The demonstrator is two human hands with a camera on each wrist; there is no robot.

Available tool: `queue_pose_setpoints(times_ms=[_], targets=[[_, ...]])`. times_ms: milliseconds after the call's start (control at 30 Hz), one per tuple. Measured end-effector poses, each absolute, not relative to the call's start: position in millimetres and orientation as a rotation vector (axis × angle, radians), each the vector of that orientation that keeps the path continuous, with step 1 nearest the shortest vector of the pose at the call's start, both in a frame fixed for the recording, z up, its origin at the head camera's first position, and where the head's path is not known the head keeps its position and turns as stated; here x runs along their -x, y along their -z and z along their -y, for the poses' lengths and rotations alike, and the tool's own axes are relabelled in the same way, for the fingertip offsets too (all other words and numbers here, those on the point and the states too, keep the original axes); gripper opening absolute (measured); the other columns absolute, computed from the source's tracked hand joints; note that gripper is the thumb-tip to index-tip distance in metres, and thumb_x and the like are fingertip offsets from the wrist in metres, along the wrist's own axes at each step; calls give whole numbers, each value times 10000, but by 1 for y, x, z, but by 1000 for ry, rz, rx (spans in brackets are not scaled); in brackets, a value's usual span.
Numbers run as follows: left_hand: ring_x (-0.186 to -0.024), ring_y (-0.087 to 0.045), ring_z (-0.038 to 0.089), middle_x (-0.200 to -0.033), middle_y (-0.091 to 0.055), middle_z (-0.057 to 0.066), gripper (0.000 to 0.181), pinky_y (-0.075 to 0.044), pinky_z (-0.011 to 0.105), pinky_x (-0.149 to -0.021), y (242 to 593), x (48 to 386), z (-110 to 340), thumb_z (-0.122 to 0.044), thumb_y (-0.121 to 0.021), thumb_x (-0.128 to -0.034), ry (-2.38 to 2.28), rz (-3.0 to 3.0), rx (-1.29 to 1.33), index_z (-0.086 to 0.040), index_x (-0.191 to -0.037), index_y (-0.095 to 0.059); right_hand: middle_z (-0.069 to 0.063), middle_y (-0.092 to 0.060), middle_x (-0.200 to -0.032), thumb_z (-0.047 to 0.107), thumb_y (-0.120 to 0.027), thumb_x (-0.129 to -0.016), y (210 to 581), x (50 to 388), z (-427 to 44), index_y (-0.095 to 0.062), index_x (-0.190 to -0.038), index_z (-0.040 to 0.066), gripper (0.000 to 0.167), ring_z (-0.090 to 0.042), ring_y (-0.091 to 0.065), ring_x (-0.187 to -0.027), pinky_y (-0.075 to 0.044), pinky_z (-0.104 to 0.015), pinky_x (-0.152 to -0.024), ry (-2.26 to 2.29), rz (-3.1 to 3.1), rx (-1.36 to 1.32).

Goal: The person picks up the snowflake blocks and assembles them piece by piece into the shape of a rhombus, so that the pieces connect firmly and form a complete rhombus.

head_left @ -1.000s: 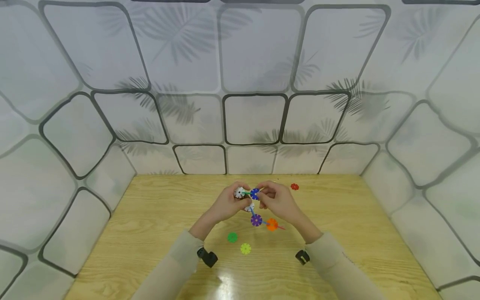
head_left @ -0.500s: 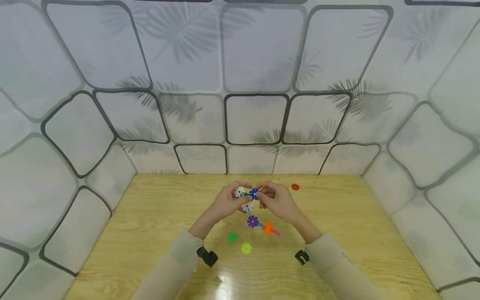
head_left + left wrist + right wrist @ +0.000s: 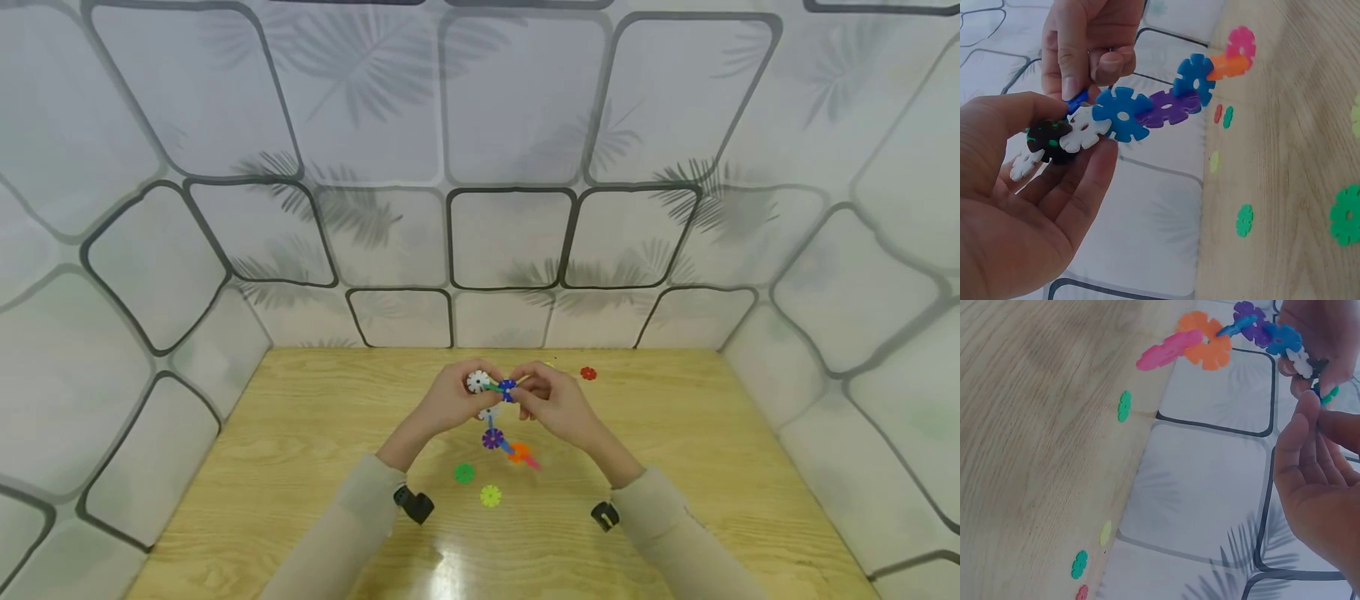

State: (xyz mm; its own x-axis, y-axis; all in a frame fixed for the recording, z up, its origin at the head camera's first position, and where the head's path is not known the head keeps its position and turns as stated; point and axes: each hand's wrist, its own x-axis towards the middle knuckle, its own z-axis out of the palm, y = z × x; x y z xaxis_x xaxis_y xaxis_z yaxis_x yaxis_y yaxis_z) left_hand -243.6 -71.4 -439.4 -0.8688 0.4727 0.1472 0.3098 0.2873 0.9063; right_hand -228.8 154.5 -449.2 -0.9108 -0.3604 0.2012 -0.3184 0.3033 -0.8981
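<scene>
My left hand (image 3: 453, 404) holds a chain of interlocked plastic flower discs. In the left wrist view, a white disc (image 3: 1085, 129) and a black disc with green bits (image 3: 1050, 139) lie among its fingers. From there the chain runs out through a blue disc (image 3: 1122, 115), a purple disc (image 3: 1166, 107), another blue disc (image 3: 1195, 81) and an orange disc (image 3: 1229, 67) to a pink disc (image 3: 1241, 44). My right hand (image 3: 558, 408) pinches a dark blue disc (image 3: 507, 389) against the held end, beside a green piece. Fingers partly hide that joint.
Loose on the wooden table (image 3: 315, 467) lie a green disc (image 3: 464, 473) and a yellow-green disc (image 3: 491, 497), nearer than the hands. A red disc (image 3: 588, 373) lies toward the back. Patterned walls (image 3: 510, 242) enclose the table's back and sides.
The hanging end of the chain, with purple, orange and pink discs, has swung to the left. The dark blue disc has shifted slightly; both hands stay nearly in place.
</scene>
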Motion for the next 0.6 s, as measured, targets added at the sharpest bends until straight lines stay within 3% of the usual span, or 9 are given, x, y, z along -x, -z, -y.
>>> queue_pose_setpoints(times_ms=[133,267,367,467,600], targets=[[-432,-402,63,-732,-697,38,205,-399,223,-448,439,245,72,-127,-729,-966,-1584,-2442,-779,-85,-1167,-731,-105,-785,-945,101,-671,-1041,452,228,-155,-658,-1207,69,169,-135,-682,-646,-515,-245,-551,1685,-2517,625],[-429,-328,62,-640,-614,0,198,-356,211,-446,439,246,72,-111,-725,-962,-1562,-2451,-797,-87,-1159,-733,-108,-790,-970,113,-675,-1041,451,226,-156,-656,-1213,68,179,-126,-685,-650,-554,-263,-584,1667,-2523,620],[-445,-404,77,-730,-693,91,196,-403,226,-454,439,246,72,-106,-722,-967,-1565,-2445,-784,-83,-1162,-731,-147,-781,-998,118,-663,-1049,448,225,-159,-663,-1223,35,192,-118,-681,-658,-568,-285,-599,1668,-2531,633],[-481,-517,94,-988,-764,175,200,-517,267,-498,440,245,72,-108,-723,-971,-1584,-2434,-755,-78,-1168,-737,-182,-764,-1012,105,-630,-1065,447,225,-165,-669,-1236,-3,206,-122,-671,-664,-554,-273,-597,1677,-2551,634],[-520,-580,87,-1293,-710,202,216,-613,305,-591,441,244,72,-109,-727,-968,-1627,-2406,-696,-74,-1180,-746,-196,-754,-1006,102,-603,-1079,456,231,-177,-679,-1226,-24,208,-100,-660,-658,-555,-277,-598,1688,-2598,583]])
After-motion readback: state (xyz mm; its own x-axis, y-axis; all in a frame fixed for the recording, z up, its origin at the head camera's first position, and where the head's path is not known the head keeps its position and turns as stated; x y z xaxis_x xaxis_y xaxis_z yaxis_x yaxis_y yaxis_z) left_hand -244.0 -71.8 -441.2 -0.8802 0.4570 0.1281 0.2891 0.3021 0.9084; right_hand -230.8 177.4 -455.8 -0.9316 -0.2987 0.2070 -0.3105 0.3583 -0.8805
